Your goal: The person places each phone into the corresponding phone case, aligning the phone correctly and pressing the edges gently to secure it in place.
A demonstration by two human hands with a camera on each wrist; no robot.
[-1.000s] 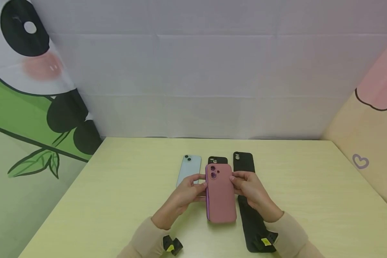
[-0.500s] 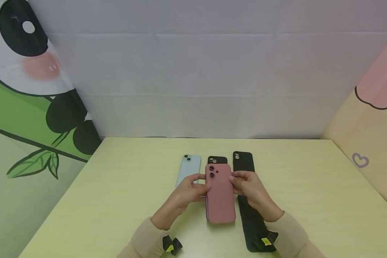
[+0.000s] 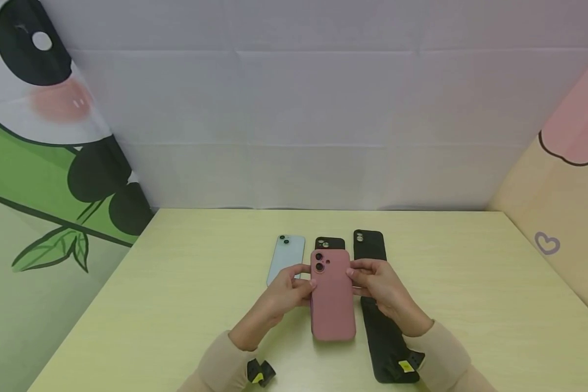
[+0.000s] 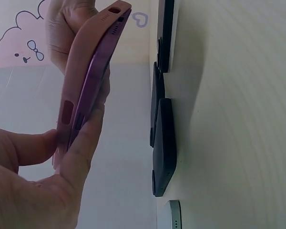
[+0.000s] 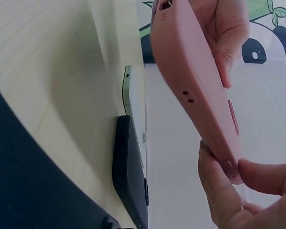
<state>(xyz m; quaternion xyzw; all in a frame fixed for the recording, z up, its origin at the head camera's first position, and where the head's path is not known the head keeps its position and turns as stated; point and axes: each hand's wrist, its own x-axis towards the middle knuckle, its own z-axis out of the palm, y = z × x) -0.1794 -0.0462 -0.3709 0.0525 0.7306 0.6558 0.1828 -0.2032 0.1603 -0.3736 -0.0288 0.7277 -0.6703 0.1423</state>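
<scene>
Both hands hold a pink phone case up over the table, its back and camera holes toward the head camera. Inside it lies a purple phone; the left wrist view shows a gap between phone and case along that long side. My left hand pinches the left edge, thumb on the case's back and fingers beneath on the phone. At the upper right edge my right hand grips with thumb and fingers. In the right wrist view the case's side wall covers the phone.
Behind the hands lie a light blue phone, a black phone-shaped item partly hidden by the case, and another black one. A longer black item lies under the right wrist. A white cloth backdrop rises at the table's far edge.
The purple strip along the case's left edge narrows, then drops from sight in the head view. The left thumb has shifted onto the case's back; the case has moved slightly left.
</scene>
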